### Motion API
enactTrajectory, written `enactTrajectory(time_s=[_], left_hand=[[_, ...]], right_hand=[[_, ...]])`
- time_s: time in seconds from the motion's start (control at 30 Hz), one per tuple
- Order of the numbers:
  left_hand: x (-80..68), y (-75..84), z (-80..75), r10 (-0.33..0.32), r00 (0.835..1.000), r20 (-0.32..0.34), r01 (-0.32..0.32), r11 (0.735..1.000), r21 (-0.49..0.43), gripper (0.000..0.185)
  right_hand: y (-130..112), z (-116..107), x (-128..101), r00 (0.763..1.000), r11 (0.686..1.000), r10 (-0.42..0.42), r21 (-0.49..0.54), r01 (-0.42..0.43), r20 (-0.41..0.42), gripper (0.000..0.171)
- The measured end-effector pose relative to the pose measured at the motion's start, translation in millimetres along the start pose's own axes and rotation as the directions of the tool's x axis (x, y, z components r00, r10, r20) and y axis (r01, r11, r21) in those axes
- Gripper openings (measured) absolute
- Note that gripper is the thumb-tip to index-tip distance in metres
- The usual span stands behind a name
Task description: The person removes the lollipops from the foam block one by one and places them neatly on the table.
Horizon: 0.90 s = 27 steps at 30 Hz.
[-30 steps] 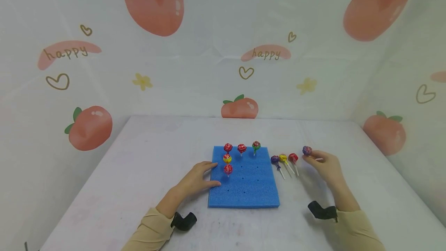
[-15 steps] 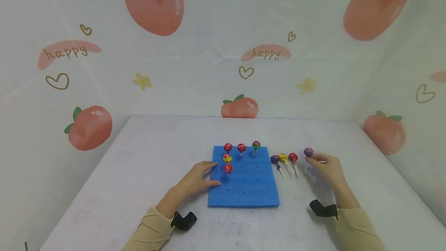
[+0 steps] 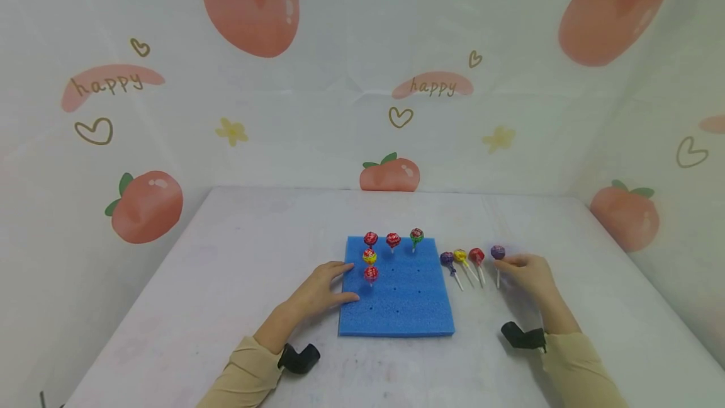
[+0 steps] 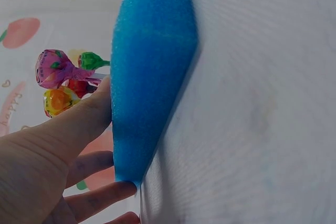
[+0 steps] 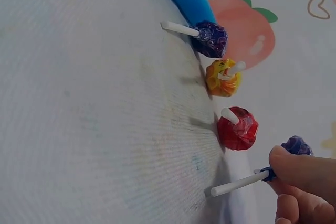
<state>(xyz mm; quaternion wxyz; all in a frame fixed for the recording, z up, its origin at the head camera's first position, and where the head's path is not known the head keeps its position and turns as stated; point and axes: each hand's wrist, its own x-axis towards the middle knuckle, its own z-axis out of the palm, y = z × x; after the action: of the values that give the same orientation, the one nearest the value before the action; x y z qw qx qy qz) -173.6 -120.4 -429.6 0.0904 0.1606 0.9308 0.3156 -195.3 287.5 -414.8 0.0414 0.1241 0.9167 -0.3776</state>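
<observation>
Right hand point(image 3: 529, 274) pinches lollipop point(image 3: 498, 252), three others point(image 3: 460, 257) between it and foam point(image 3: 408, 320); left hand point(image 3: 318, 288) spread.

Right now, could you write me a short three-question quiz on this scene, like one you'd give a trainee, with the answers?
1. How many lollipops stand in the blue foam board?
2. True or false: the left hand is holding a lollipop.
3. Of the three lollipops lying on the table beside the board, which colour is in the middle?
A) purple
B) yellow
C) red

Key:
1. Five.
2. False: it touches the board, while the right hand pinches a purple lollipop.
3. B, the yellow lollipop.
</observation>
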Motion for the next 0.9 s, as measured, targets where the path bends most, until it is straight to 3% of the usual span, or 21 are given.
enactTrajectory(time_s=[0.9], left_hand=[[0.0, -1.5, 1.8, 0.006, 1.0, 0.002, -0.006, 1.0, -0.011, 0.069]], right_hand=[[2.6, 8.2, 5.9, 1.0, 0.998, -0.03, -0.052, 0.03, -0.004, 0.035]])
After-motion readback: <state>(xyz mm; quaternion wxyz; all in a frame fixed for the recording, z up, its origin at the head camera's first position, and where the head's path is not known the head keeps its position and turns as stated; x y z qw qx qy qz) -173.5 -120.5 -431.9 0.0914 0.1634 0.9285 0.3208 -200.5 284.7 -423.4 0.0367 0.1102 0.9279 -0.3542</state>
